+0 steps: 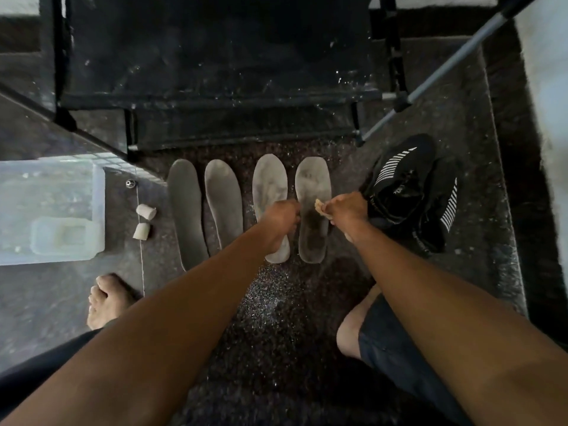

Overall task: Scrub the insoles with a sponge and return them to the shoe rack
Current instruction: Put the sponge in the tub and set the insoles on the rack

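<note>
Both arms reach forward over the speckled floor. The right hand pinches a small tan sponge directly above the rightmost insole. The left hand, fingers curled, rests over the neighbouring insole; whether it grips is unclear. Beyond stands the dark shoe rack.

Left hand covering middle of third insole; fingertips curled under, grip unclear. Sponge mostly hidden inside right hand, only pale corner showing. Shoes partly behind right hand, lettering too small to read. Shoe rack cut off by top edge, interior too dark. Plastic container cut off at left edge, contents blurred.
</note>
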`<state>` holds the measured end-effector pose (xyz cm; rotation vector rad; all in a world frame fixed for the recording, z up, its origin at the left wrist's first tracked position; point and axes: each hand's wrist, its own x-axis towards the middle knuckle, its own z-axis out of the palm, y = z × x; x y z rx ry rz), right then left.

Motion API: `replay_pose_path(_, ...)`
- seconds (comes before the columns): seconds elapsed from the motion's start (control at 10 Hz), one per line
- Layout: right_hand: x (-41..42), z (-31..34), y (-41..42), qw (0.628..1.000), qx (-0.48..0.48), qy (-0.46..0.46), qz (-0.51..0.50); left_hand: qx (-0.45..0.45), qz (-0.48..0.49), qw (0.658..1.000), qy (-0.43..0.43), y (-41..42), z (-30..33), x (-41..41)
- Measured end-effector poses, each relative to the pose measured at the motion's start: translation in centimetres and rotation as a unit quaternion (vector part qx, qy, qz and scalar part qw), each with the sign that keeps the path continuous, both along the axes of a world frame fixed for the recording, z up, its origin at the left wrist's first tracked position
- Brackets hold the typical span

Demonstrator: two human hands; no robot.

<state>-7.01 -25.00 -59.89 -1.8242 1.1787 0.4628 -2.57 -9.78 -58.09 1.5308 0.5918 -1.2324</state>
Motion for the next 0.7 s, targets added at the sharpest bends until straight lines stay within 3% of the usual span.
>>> replay_pose_path(0.1, 0.1, -1.7, -0.3, 0.994, -0.052, 0.031, 0.090, -0.041, 0.021, 0.998, 0.041, -0.4, -1.1, 0.4)
replay_pose_path(0.2, 0.2, -2.8, 0.0, 0.998, -0.018, -0.002, 0.068, -0.039, 0.028, 0.997, 0.062, -0.1, -1.3, 0.9)
replay_pose_path(0.3, -0.3, -3.0, 0.7, 0.998, -0.057, -0.034, -0.014, -0.030, 0.017, 0.998, 0.052, 0.3, -1.7, 1.7)
replay_pose_path(0.5, -0.1, -1.8, 2.4, 0.996, -0.025, -0.075, -0.036, 0.009, -0.049, 0.997, -0.061, 1.6, -0.2, 2.4)
replay_pose_path(0.6, 1.1, -0.8, 5.2, 0.995, 0.021, -0.098, 0.015, 0.074, -0.144, 0.969, -0.186, 4.8, 0.8, 3.3)
replay_pose_path(0.7, 2.3, 0.6, 7.4, 0.990, 0.034, -0.119, 0.071, 0.110, -0.166, 0.958, -0.207, 7.8, 1.3, 4.1)
